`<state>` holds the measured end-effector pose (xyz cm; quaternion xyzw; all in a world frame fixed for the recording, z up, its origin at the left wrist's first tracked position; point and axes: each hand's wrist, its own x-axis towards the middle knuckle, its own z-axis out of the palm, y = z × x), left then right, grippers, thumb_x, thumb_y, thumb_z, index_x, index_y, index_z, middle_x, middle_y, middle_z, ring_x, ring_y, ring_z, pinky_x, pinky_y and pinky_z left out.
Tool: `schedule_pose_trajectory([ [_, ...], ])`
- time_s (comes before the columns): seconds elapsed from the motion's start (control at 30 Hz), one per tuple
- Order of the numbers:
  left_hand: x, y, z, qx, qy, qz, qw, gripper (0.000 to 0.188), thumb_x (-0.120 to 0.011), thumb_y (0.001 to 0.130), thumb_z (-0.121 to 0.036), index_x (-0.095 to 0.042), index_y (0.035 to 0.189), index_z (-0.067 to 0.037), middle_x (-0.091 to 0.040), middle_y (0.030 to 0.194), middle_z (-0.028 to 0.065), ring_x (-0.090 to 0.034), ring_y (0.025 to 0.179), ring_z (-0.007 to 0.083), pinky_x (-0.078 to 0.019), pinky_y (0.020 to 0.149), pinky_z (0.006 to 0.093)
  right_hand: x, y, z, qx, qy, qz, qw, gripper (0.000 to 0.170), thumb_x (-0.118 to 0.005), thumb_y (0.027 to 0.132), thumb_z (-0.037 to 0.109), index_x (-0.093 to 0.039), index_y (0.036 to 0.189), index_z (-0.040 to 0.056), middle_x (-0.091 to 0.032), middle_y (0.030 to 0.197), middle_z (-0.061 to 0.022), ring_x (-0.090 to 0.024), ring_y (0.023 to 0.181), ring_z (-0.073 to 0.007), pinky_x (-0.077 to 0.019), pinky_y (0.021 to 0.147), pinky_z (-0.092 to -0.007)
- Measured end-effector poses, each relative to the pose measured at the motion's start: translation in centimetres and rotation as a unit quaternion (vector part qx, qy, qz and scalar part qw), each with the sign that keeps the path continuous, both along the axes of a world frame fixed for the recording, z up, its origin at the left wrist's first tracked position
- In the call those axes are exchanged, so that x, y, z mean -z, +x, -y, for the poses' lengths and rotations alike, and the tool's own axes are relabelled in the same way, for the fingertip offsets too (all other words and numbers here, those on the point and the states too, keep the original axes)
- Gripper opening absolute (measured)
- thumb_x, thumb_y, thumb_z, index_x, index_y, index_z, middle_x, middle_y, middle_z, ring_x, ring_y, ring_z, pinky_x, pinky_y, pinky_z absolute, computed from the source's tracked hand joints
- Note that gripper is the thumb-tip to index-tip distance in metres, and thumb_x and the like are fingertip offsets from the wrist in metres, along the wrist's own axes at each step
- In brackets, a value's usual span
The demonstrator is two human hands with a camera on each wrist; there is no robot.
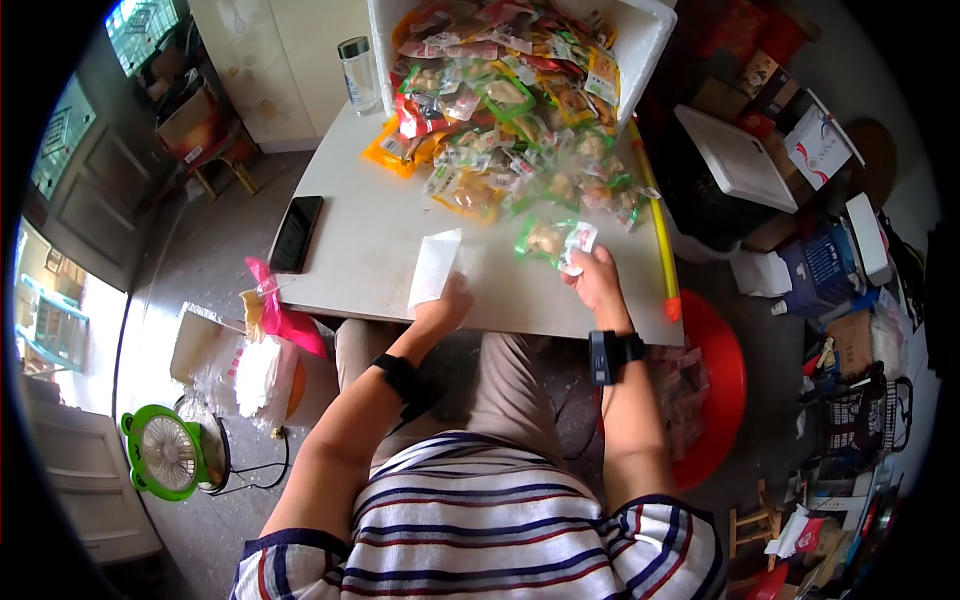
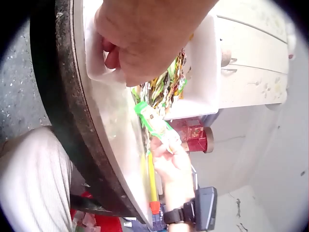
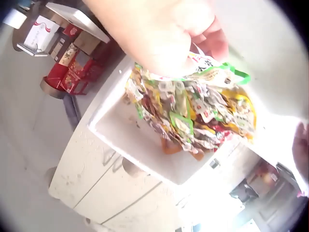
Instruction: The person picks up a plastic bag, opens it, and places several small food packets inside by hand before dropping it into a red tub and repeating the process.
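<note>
My left hand (image 1: 447,303) grips a flat white paper-like piece (image 1: 435,266) above the front of the table; in the left wrist view that hand hides part of it. In my right hand (image 1: 598,280) is a small green-edged snack packet (image 1: 545,238), pinched at its white end between thumb and fingers. The left wrist view shows the packet (image 2: 153,121) hanging out from the right fingertips. Beyond both hands, a heap of sealed snack packets (image 1: 500,95) spills out of a white foam box (image 1: 648,55) onto the table.
A phone (image 1: 297,234) lies at the table's left edge, and a glass bottle (image 1: 358,75) stands farther back. Along the right edge runs a yellow stick (image 1: 660,245) with an orange tip. A red basin (image 1: 722,390) sits below on the right, a green fan (image 1: 163,452) on the left floor.
</note>
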<state>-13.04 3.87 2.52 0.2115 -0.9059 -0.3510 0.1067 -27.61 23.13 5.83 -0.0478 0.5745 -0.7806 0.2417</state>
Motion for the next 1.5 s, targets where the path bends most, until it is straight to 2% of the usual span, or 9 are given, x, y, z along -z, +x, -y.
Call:
schedule_pose_trajectory([
  [0.23,1.3,-0.4,0.4,-0.009,0.015,0.001,1.0,0.024,-0.049,0.066,-0.02,-0.054,0.085,-0.007,-0.055,0.081,0.0144,-0.051,0.08,0.0304,-0.0397,0.069,0.0373,0.1,6.9,2.1,-0.034,0.012,-0.115,0.993,0.014,-0.046,0.077,0.006,-0.049,0.089,-0.0008,-0.054,0.075,-0.0043,-0.053,0.058,-0.01,-0.0448,0.045,-0.0212],
  [0.43,2.1,-0.5,0.9,-0.008,0.003,0.0,1.0,0.03,-0.051,0.069,-0.021,-0.049,0.096,-0.007,-0.054,0.07,0.0086,-0.052,0.064,0.0199,-0.0417,0.057,0.0308,1.1,8.5,2.5,0.014,0.079,-0.111,0.991,0.014,-0.044,0.078,0.005,-0.047,0.09,-0.0004,-0.054,0.08,-0.0054,-0.053,0.059,-0.0098,-0.0448,0.044,-0.0207],
  [0.53,2.3,-0.6,0.8,-0.028,0.048,-0.046,0.997,0.021,-0.051,0.066,-0.019,-0.055,0.084,-0.008,-0.056,0.073,0.0131,-0.053,0.072,0.0291,-0.0414,0.063,0.0371,1.6,8.3,2.3,0.006,0.09,-0.105,0.99,0.012,-0.043,0.078,0.005,-0.047,0.089,0.0003,-0.054,0.079,-0.0056,-0.053,0.058,-0.0096,-0.0447,0.043,-0.0202],
  [0.73,1.8,-0.1,0.1,-0.052,0.088,-0.102,0.989,0.014,-0.05,0.07,-0.017,-0.053,0.08,-0.008,-0.054,0.067,0.0128,-0.053,0.065,0.0304,-0.0413,0.058,0.0375,1.8,7.6,2.8,-0.047,0.079,-0.04,0.995,0.015,-0.044,0.075,0.002,-0.048,0.089,0.001,-0.054,0.076,-0.0047,-0.053,0.057,-0.0104,-0.0444,0.041,-0.0209],
  [0.93,2.7,-0.2,0.7,-0.042,-0.006,-0.158,0.987,0.006,-0.049,0.072,-0.014,-0.049,0.072,-0.007,-0.053,0.067,0.0114,-0.051,0.067,0.0321,-0.0401,0.057,0.0383,0.8,7.2,2.5,-0.108,0.12,-0.013,0.987,0.019,-0.044,0.072,0.001,-0.049,0.09,0.0027,-0.054,0.075,-0.0037,-0.052,0.056,-0.0109,-0.0442,0.041,-0.0215],
  [1.03,1.7,0.3,-0.1,0.015,-0.058,-0.166,0.984,0.007,-0.051,0.07,-0.014,-0.048,0.068,-0.008,-0.053,0.074,0.0099,-0.051,0.07,0.0303,-0.0397,0.057,0.0376,2.0,7.2,3.3,-0.09,0.058,0.012,0.994,0.019,-0.044,0.073,0.002,-0.05,0.091,0.0045,-0.054,0.075,-0.0029,-0.052,0.057,-0.0115,-0.0443,0.042,-0.0221],
  [1.23,0.8,0.3,-0.7,-0.029,-0.122,-0.23,0.965,0.007,-0.056,0.066,-0.011,-0.052,0.072,-0.008,-0.053,0.094,0.009,-0.048,0.092,0.0263,-0.0336,0.078,0.0376,3.2,8.8,5.4,-0.02,-0.088,0.08,0.993,0.022,-0.046,0.075,0.002,-0.049,0.096,0.0098,-0.053,0.085,-0.0028,-0.053,0.072,-0.0165,-0.0464,0.055,-0.0325],
  [1.37,-0.2,0.7,-0.4,-0.061,-0.161,-0.16,0.972,0.007,-0.051,0.068,-0.015,-0.052,0.074,-0.011,-0.05,0.1,0.0062,-0.042,0.098,0.028,-0.0303,0.082,0.04,3.3,9.5,5.9,0.009,-0.132,0.094,0.987,0.025,-0.044,0.076,0.001,-0.048,0.099,0.0096,-0.053,0.09,-0.0036,-0.054,0.078,-0.0182,-0.0467,0.06,-0.0345],
  [1.5,1.8,0.3,0.6,-0.011,-0.036,-0.2,0.979,0.007,-0.051,0.068,-0.015,-0.052,0.074,-0.011,-0.051,0.095,0.0058,-0.043,0.097,0.0277,-0.0311,0.081,0.0391,3.0,10.3,6.8,-0.004,-0.187,0.118,0.975,0.024,-0.043,0.075,-0.001,-0.047,0.098,0.0063,-0.052,0.09,-0.0051,-0.054,0.077,-0.0183,-0.0482,0.06,-0.0344],
])
